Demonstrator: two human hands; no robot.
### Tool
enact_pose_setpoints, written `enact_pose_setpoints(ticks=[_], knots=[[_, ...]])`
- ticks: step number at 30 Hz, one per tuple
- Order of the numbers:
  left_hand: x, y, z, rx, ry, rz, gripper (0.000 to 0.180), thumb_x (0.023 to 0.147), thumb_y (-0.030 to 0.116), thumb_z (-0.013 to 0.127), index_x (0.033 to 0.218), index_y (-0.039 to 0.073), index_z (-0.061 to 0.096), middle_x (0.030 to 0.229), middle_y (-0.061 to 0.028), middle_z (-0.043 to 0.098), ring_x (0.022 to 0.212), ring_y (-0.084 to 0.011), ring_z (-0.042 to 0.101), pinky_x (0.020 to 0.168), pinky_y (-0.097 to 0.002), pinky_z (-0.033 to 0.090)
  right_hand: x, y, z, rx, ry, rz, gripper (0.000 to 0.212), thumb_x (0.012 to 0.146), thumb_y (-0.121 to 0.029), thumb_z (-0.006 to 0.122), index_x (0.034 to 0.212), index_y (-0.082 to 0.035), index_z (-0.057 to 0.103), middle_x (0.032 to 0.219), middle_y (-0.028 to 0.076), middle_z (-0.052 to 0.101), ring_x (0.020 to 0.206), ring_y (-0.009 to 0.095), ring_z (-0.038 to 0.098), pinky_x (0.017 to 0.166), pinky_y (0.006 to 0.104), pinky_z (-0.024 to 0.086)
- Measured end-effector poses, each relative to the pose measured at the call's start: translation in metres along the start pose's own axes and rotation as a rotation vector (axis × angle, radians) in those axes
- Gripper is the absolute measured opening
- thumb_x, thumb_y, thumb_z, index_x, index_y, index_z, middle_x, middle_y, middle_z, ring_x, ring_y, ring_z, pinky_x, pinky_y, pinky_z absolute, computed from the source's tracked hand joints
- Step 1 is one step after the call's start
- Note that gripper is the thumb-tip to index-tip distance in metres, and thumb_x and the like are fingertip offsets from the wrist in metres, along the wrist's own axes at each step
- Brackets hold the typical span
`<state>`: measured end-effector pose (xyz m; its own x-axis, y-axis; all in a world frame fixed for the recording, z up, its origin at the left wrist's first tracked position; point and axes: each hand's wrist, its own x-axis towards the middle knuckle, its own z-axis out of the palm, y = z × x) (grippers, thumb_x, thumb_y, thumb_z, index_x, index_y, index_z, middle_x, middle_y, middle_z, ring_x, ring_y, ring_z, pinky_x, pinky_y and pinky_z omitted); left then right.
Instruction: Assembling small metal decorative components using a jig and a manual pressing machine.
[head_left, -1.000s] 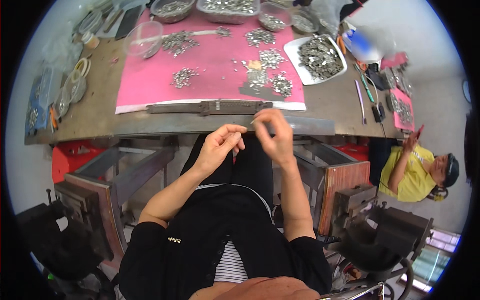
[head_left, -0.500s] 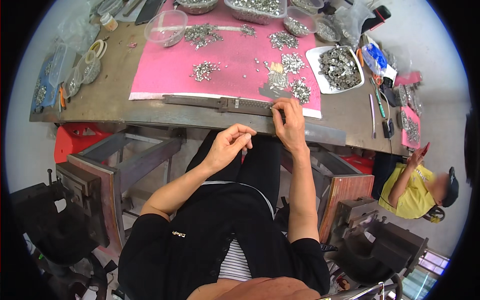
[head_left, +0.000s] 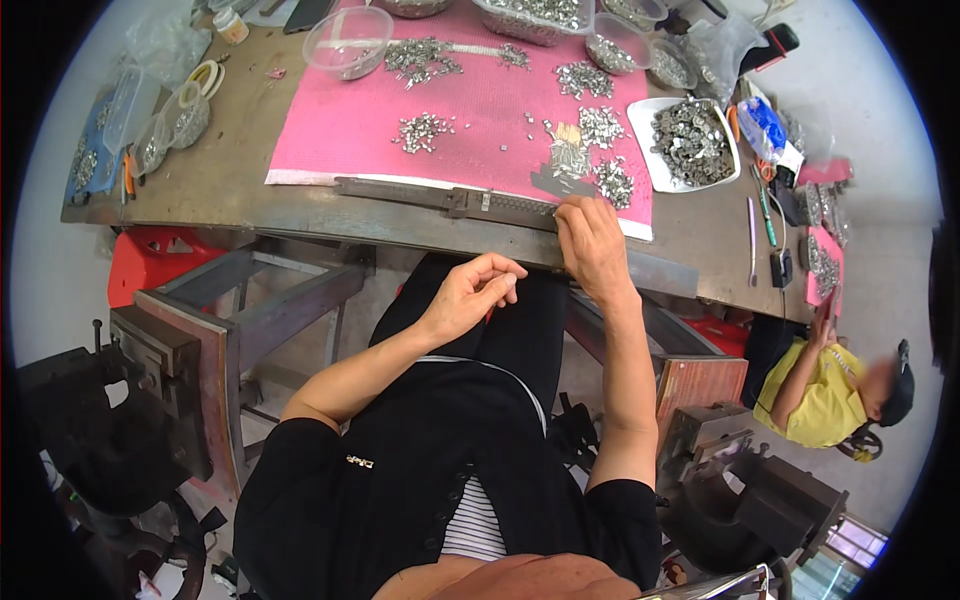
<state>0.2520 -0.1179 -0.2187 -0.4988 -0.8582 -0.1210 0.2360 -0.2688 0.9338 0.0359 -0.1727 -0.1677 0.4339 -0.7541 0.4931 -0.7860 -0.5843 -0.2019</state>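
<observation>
A long dark metal bar with a grooved right part lies along the front edge of the pink mat. A small bright piece sits across it near its middle. My right hand is at the bar's right end, fingertips pinched together on or just over it; whatever they grip is too small to make out. Lower and to the left, my left hand hovers in front of the bench edge, fingers curled and thumb drawn in toward the index finger. Anything between them is hidden. Beyond the right hand lie flat metal strips.
Several piles of small metal parts are spread over the mat. A white tray of dark metal pieces stands at the right, clear plastic tubs along the back. Bench vises flank me. Another person sits at the far right.
The bench scene has shifted slightly to the right in view. My right hand remains at the bar's right end, its fingers now closer together. The other person's hand has dropped lower.
</observation>
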Motion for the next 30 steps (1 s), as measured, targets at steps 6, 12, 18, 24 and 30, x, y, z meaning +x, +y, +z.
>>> enact_pose_setpoints(ticks=[6,12,18,24,30], knots=[[-0.001,-0.007,0.005,-0.049,-0.013,-0.050,0.020,0.104,0.015,0.056,0.116,0.001,0.065,0.088,-0.0016,0.065,0.080,-0.0064,0.059,0.075,-0.0237,0.050,-0.010,0.001,0.002,0.340,0.089,0.245,0.014,0.085,0.002,0.069,0.098,-0.003,0.066,0.096,0.011,0.067,0.091,0.029,0.062,0.082,0.0375,0.048],[-0.003,-0.006,0.007,-0.041,-0.025,-0.082,0.020,0.104,0.015,0.056,0.116,0.001,0.064,0.088,-0.0017,0.064,0.081,-0.0070,0.060,0.076,-0.0238,0.051,-0.011,-0.004,0.016,0.319,0.195,0.404,0.017,0.083,-0.003,0.074,0.099,-0.002,0.068,0.095,0.010,0.068,0.090,0.028,0.062,0.083,0.0369,0.048],[-0.006,-0.002,0.004,-0.058,-0.019,-0.068,0.020,0.104,0.014,0.056,0.116,0.001,0.064,0.088,-0.0014,0.064,0.082,-0.0067,0.060,0.077,-0.0238,0.051,-0.004,-0.010,0.018,0.403,0.213,0.472,0.021,0.080,-0.006,0.078,0.098,-0.003,0.068,0.094,0.010,0.067,0.090,0.028,0.060,0.082,0.0378,0.046],[-0.011,0.015,0.007,-0.054,-0.037,-0.037,0.018,0.104,0.013,0.055,0.117,0.003,0.063,0.086,-0.0005,0.064,0.081,-0.0058,0.060,0.075,-0.0234,0.051,-0.005,-0.012,0.023,0.184,0.205,0.330,0.024,0.080,-0.009,0.080,0.099,-0.003,0.067,0.097,0.010,0.065,0.093,0.029,0.058,0.085,0.0385,0.043],[-0.016,0.057,-0.031,0.085,0.126,0.201,0.019,0.104,0.010,0.054,0.118,0.000,0.062,0.092,-0.0050,0.066,0.086,-0.0093,0.062,0.077,-0.0259,0.054,0.029,-0.073,-0.037,0.537,0.197,0.379,0.026,0.086,-0.002,0.070,0.111,0.000,0.064,0.108,0.013,0.066,0.096,0.028,0.061,0.088,0.0360,0.047]])
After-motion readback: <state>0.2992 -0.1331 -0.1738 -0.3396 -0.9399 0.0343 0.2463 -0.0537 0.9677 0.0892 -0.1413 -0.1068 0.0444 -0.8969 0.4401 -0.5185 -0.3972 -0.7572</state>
